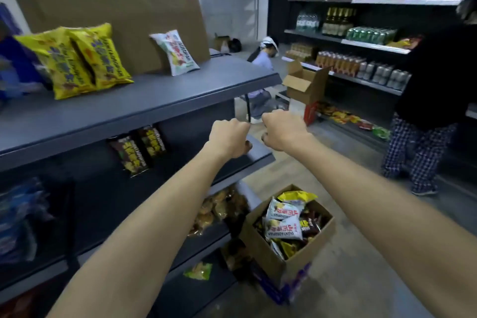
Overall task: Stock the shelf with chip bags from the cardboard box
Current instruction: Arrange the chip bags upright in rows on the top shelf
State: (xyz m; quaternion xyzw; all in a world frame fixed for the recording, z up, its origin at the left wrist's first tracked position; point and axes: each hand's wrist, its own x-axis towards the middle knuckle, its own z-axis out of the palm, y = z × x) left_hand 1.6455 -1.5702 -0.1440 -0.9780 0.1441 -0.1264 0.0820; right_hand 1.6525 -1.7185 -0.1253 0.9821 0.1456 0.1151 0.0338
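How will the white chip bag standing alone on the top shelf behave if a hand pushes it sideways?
The white bag looks puffed with air, so it is probably light and would slide or topple easily. It leans back on the cardboard sheet, so a sideways push may tip it flat. Its glossy film on the smooth shelf seems slippery.

the grey top shelf [160,100] carries two yellow chip bags [77,59] at its left, leaning together, and a white chip bag [176,52] farther right, propped against a cardboard sheet [116,15]. the shelf below [260,152] holds two dark chip bags [139,150] standing upright. on the floor [361,253], just beside the shelving, sits the open cardboard box [291,248] of mixed bags.
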